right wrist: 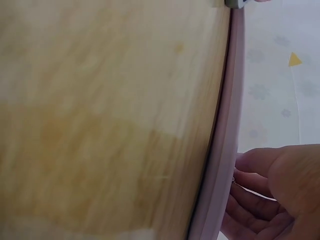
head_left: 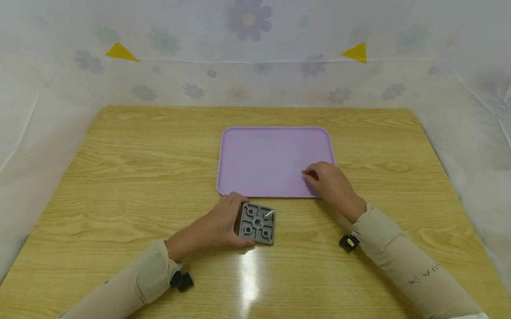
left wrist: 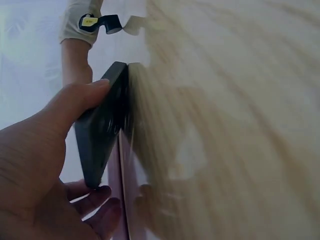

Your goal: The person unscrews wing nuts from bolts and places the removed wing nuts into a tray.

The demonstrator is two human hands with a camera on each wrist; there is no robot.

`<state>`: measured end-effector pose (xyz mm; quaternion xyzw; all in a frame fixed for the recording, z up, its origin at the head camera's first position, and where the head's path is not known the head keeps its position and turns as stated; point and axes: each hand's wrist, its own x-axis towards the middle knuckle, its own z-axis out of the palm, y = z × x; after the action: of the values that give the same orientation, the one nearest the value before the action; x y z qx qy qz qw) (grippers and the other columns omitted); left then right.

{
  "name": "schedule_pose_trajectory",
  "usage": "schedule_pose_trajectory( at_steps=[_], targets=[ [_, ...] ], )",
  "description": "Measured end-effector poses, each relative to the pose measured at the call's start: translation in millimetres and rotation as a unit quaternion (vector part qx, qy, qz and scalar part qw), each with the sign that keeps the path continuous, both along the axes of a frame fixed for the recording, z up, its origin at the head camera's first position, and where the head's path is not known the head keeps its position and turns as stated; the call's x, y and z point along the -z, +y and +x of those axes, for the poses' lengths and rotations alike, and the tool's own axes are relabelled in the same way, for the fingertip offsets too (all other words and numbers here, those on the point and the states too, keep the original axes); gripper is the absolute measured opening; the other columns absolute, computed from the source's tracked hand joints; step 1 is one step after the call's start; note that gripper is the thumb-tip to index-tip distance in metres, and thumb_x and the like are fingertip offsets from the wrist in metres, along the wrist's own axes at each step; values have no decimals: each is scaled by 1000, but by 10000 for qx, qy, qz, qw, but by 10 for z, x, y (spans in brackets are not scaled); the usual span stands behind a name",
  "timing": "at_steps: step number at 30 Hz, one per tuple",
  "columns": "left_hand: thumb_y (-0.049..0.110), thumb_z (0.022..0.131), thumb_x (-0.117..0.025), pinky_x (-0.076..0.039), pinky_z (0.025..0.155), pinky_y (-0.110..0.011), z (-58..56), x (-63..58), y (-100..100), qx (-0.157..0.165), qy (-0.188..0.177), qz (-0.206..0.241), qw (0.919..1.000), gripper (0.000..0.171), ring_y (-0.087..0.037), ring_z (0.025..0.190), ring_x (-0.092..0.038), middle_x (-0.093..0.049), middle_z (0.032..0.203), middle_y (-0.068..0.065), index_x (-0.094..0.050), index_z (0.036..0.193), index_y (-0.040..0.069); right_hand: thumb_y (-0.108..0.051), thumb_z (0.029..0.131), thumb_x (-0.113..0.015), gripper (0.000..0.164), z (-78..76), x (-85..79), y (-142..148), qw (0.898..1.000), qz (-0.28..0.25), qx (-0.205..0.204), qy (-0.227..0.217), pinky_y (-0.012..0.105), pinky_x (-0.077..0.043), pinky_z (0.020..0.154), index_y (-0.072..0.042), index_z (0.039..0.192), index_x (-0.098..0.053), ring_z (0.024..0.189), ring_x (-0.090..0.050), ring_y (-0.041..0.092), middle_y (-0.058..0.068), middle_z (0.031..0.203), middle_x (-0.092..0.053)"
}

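Observation:
My left hand (head_left: 220, 222) grips a square grey metal block (head_left: 249, 221) by its near and far edges, thumb on the near side. The block's upper face has round recesses near the corners and one in the middle. A shiny metal pin (head_left: 270, 214) stands up from its far right recess. In the left wrist view the block (left wrist: 102, 127) appears as a dark slab between thumb and fingers. Over the right part of a purple tray (head_left: 264, 160), my right hand (head_left: 330, 184) pinches a small metal piece (head_left: 303, 172). Fingers hide most of that piece.
The tray lies on a wood-grain table (head_left: 151, 169), just beyond the block. Black wrist cameras (head_left: 348, 242) hang under both sleeves. A pale flowered curtain (head_left: 287, 38) with yellow triangles surrounds the table's back and sides.

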<state>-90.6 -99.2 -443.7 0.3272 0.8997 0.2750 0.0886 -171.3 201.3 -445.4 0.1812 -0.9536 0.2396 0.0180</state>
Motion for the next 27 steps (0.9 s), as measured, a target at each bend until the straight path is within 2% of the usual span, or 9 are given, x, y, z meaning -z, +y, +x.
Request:
schedule_pose_trajectory(
  at_steps=[3,6,9,14,18,22,25,27],
  targets=[
    [54,59,-79,-41,83,-32,7,27,-14,-18,390,-355,9986,93,-18,93,-40,-42,108,-6,-42,125,-1,-16,88,-65,19,18,-12,5,10000,-61,36,-20,37,-50,74,0,96,-69,82,-60,21,10,89,-66],
    [58,58,-77,-40,82,-32,18,39,-18,-88,600,-603,9963,93,-19,93,-40,-42,106,-6,-44,122,0,-17,87,-65,19,34,-17,11,9999,-102,88,19,37,-50,73,-1,95,-69,80,-59,20,9,88,-66],
    [59,58,-78,-40,83,-34,36,33,-23,-208,592,-695,9956,92,-20,95,-41,-42,106,-6,-45,122,1,-18,87,-64,18,57,-23,7,9999,-120,86,61,37,-50,73,-1,95,-69,80,-59,20,9,88,-65],
    [67,57,-74,-35,83,-37,80,2,-46,-466,342,-894,9943,99,-22,106,-38,-41,117,-6,-43,127,5,-18,90,-61,22,121,-63,-23,9997,-147,-28,214,41,-50,77,0,99,-68,87,-60,24,12,94,-66],
    [70,63,-67,-32,91,-42,21,-122,-106,-689,360,-820,9936,100,-26,120,-32,-34,132,-9,-38,134,6,-24,89,-62,31,193,-134,-34,9959,-75,-10,906,44,-48,84,0,108,-64,97,-58,29,14,104,-64],
    [60,73,-66,-29,101,-50,-185,-351,-252,-1009,1103,-330,9882,90,-30,126,-30,-33,137,-15,-36,135,2,-34,84,-67,46,259,-269,-35,9807,-80,-114,1951,46,-46,87,-2,116,-61,103,-56,31,14,111,-62],
    [56,74,-68,-30,101,-55,-336,-502,-411,-1234,1869,-198,9744,90,-34,128,-30,-36,138,-16,-35,137,2,-45,81,-66,60,294,-396,-40,9696,-15,-264,2433,49,-43,90,-3,123,-57,107,-54,33,14,118,-59],
    [57,73,-68,-30,99,-59,-405,-563,-510,-1360,2208,-347,9652,93,-37,131,-26,-34,142,-15,-33,141,5,-52,80,-63,69,316,-473,-36,9677,92,-310,2499,52,-39,94,-6,130,-53,113,-50,34,14,126,-55]
  ],
)
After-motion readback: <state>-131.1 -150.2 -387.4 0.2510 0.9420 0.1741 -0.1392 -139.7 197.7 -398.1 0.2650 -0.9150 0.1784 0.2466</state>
